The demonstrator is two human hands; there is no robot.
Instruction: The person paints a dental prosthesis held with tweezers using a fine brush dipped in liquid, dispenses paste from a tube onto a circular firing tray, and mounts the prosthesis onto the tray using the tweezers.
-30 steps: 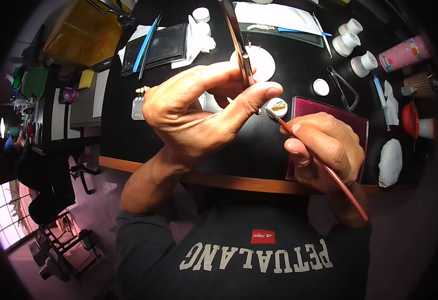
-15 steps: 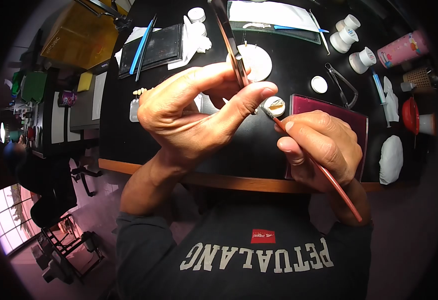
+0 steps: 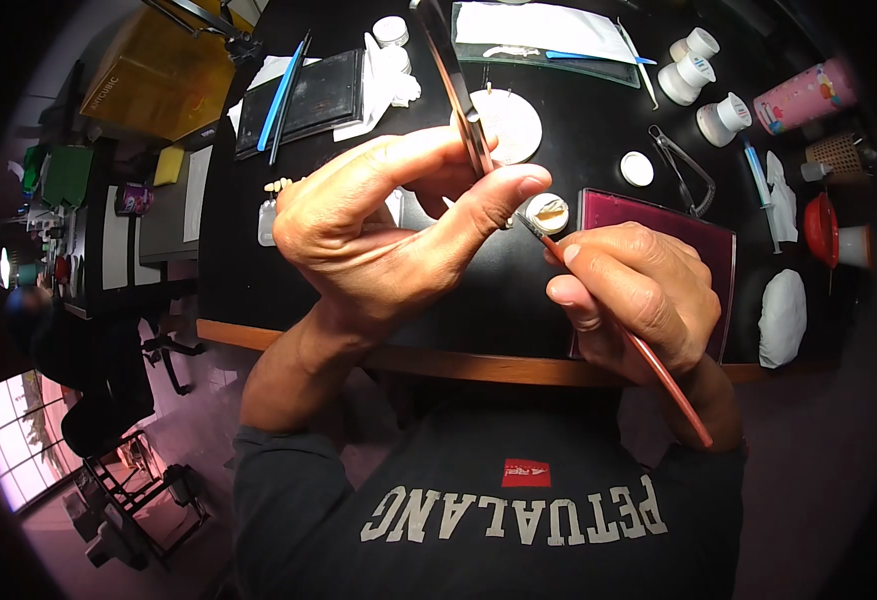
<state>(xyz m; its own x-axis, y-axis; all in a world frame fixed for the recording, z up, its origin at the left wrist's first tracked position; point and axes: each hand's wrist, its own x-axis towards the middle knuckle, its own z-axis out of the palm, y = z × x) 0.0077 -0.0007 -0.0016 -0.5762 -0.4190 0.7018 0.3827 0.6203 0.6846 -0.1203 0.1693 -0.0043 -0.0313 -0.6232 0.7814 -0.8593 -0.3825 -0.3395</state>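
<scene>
Between thumb and fingers, my left hand [image 3: 389, 215] grips a dark metal tweezer-like tool [image 3: 453, 85] that slants up and away. A tiny pale piece [image 3: 508, 222] shows just below my left thumb; what holds it is hidden. My right hand [image 3: 649, 295] pinches a thin reddish-brown brush [image 3: 664, 375], its tip close to that piece. Just behind the brush tip lies a small white jar [image 3: 548, 213] with yellowish contents. A round white dish [image 3: 507, 125] is partly covered by my left hand. Below my right hand lies a dark red flat case [image 3: 704, 250].
White bottles [image 3: 724, 120], a pink patterned cylinder [image 3: 807, 95], a syringe [image 3: 760, 185] and a red bowl [image 3: 822, 235] are at the right. A metal caliper [image 3: 686, 170] lies by a white lid [image 3: 637, 169]. A black case [image 3: 324, 100] is upper left; a person [image 3: 34, 305] is far left.
My right hand and the brush have shifted slightly left, bringing the brush tip nearer my left thumb. Both hands keep their holds. The table items appear slightly shifted left in the view.
</scene>
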